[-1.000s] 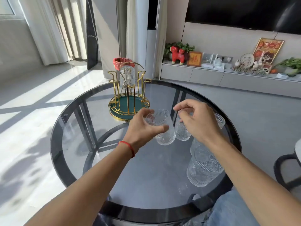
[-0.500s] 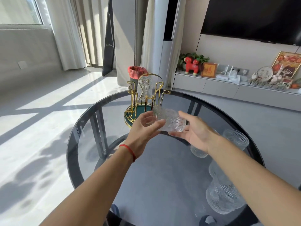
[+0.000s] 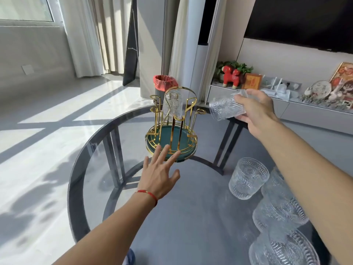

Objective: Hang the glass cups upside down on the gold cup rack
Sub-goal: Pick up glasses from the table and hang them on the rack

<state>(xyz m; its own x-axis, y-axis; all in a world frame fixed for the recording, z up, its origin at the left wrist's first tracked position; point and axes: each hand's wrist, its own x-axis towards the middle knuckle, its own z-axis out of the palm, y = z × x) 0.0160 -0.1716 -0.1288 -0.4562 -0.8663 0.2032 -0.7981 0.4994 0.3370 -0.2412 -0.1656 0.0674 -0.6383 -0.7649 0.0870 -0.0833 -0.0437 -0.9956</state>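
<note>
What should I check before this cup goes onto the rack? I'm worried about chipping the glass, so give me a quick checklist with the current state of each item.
1. Grip on the held cup: right hand wraps its base end. Ok.
2. Cup orientation: tilted on its side, not yet mouth-down. Not ok.
3. Free prong on the gold rack: one cup already hangs at the back; the other prongs look bare. Ok.
4. Rack steadied: left hand is open by the tray edge; contact unclear. Cannot tell.
5. Spare cups stand apart from the rack. Ok.
</note>
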